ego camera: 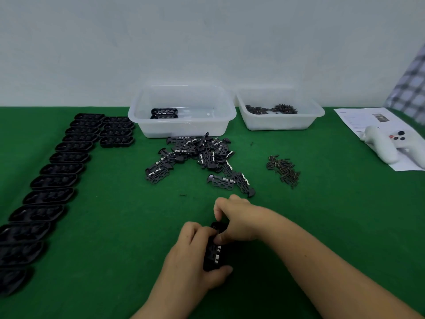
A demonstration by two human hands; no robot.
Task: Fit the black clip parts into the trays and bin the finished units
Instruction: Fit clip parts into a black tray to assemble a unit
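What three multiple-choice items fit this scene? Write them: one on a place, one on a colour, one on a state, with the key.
1. Where do the finished units lie?
A. In the left bin
B. In the right bin
C. On the paper

2. What colour is the table cover?
A. Blue
B. Green
C. Red

3. What are the hands doing?
A. Both lie flat on the table
B. Both grip one tray
C. One reaches into a bin

Key: 1 A, the black units sit in the left bin, while the right bin holds small dark bits. 2 B, the cover is plainly green. 3 B, the left hand and right hand both curl their fingers round the black tray near the front edge.
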